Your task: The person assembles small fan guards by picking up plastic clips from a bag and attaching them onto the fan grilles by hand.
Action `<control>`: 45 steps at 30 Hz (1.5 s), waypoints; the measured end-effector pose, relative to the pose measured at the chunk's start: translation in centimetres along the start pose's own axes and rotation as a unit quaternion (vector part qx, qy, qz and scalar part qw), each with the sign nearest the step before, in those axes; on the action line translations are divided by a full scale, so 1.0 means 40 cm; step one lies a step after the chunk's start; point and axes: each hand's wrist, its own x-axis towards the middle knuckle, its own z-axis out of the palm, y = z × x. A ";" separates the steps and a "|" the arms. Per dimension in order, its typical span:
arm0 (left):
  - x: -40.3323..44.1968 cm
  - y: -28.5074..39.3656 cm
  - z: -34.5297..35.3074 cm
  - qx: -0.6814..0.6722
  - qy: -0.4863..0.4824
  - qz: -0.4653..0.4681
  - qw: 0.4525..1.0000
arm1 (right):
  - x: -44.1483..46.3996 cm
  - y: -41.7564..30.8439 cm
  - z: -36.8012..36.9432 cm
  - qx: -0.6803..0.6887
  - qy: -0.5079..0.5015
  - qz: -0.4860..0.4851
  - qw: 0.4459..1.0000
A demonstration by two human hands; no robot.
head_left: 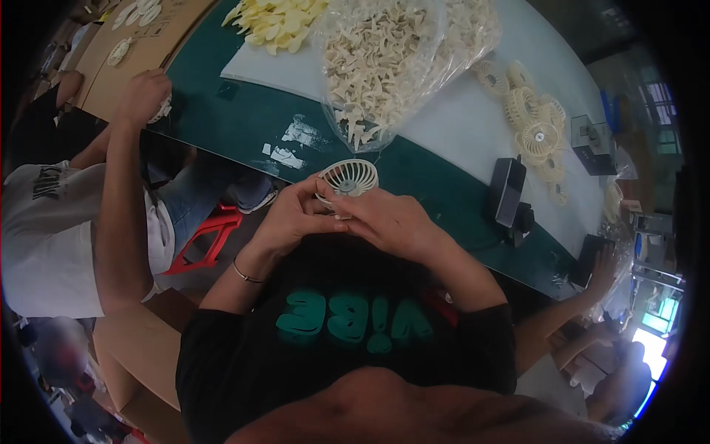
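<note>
A cream plastic fan guard (362,172) with curved ribs and a grey motor-like hub (346,186) at its centre is held close to my body, by the table's edge. My left hand (297,211) grips its left rim between thumb and fingers. From the right, my right hand (392,222) is closed on the near side of the same guard, its fingertips meeting those of the left below the hub. Whatever the fingertips pinch underneath is mostly hidden.
A clear bag of small cream parts (377,66) lies ahead, beside pale yellow blade-like pieces (277,22). Several fan guards (521,107) are piled at right, near a black device (508,191). Co-workers sit on both sides; one person's hand (144,96) works at left.
</note>
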 end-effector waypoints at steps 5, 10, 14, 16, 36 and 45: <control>0.002 0.007 0.017 0.060 0.029 0.065 0.996 | -0.014 0.017 0.007 0.051 0.026 0.015 0.998; -0.002 0.011 0.022 0.093 0.032 0.076 0.992 | -0.015 0.010 0.014 0.058 0.081 0.003 0.995; -0.008 0.024 0.043 0.110 0.047 0.078 0.990 | -0.016 0.004 0.020 0.051 0.096 0.007 0.994; -0.007 0.011 0.040 0.067 0.051 0.072 0.994 | -0.017 0.002 0.023 0.069 0.110 0.004 0.991; 0.003 0.004 -0.013 0.333 0.102 0.254 0.902 | 0.023 0.043 -0.100 0.068 0.174 0.074 0.980; 0.013 0.006 -0.053 0.364 0.115 0.232 0.895 | 0.110 0.260 -0.056 -0.198 0.011 0.077 0.977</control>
